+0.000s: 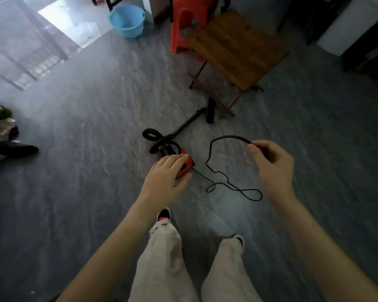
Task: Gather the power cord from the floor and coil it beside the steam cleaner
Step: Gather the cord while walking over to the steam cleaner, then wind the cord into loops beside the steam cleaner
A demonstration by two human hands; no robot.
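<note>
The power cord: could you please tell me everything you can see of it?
The power cord is thin, black and flexible. It leaves the red steam cleaner under the left hand, snakes over the grey floor in loose uneven loops, then arches up to the right hand, which pinches it. It is not yet coiled; no plug shows.

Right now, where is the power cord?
The power cord runs from the red steam cleaner across the floor to the right hand, which pinches it.
</note>
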